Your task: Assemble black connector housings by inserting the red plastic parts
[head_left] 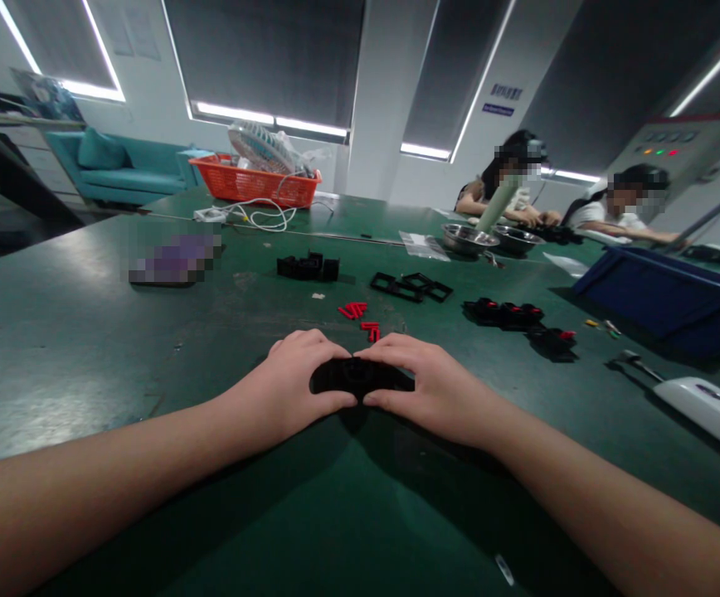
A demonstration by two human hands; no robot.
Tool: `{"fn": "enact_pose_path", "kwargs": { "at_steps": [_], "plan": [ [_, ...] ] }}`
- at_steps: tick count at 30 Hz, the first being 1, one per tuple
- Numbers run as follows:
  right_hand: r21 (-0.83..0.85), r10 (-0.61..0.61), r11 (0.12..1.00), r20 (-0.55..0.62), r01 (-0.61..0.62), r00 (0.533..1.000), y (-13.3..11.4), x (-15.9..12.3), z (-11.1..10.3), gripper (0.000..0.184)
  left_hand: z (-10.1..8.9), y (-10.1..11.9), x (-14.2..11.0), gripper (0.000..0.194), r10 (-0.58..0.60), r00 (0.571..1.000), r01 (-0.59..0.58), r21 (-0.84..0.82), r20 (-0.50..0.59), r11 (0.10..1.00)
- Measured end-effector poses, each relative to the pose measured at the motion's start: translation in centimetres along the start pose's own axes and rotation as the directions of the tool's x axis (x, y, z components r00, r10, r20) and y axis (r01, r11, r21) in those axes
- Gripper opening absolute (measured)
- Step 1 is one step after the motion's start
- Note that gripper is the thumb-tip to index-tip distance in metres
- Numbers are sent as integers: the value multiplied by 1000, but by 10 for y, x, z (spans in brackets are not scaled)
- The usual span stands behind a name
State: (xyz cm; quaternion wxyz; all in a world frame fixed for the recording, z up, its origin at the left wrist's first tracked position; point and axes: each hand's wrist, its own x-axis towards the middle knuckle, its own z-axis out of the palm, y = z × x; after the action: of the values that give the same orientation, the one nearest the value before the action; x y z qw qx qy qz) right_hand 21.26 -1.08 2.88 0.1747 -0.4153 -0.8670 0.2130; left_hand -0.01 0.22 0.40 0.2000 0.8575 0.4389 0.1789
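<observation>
Both hands meet at a black plastic part [360,377] low over the green table [211,531]. My left hand [294,381] is curled round its left end, with thumb and fingertips near the middle. From the other side my right hand [431,385] grips it in the same way, the two sets of fingertips almost touching. Much of the part is hidden by the fingers, and its exact kind cannot be made out. Just beyond the fingers lie several small red pieces [353,310]. Farther off are a black housing [308,266] and some black rectangular frames [411,287].
On the right are black parts with red pieces [504,313], a blue bin [671,290] and a white tool with a metal tip [712,406]. A phone-like object [177,259] lies left. Behind stand a red basket [254,182] and metal bowls [469,239]; two people sit at the far right.
</observation>
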Motion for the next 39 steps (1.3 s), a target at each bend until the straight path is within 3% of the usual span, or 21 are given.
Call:
{"fn": "enact_pose_path", "kwargs": {
  "at_steps": [19,25,39],
  "plan": [
    [-14,18,1000,0,-18,1000,-2,0,0,35,-1,0,0,31,-3,1000,3,4,5,1000],
    [3,10,1000,-28,-10,1000,1,0,1,46,2,-1,-1,34,22,999,-21,17,-25,1000],
    [15,-5,1000,-22,5,1000,-1,1,2,33,0,0,-1,26,36,999,-36,13,7,999]
  ]
}}
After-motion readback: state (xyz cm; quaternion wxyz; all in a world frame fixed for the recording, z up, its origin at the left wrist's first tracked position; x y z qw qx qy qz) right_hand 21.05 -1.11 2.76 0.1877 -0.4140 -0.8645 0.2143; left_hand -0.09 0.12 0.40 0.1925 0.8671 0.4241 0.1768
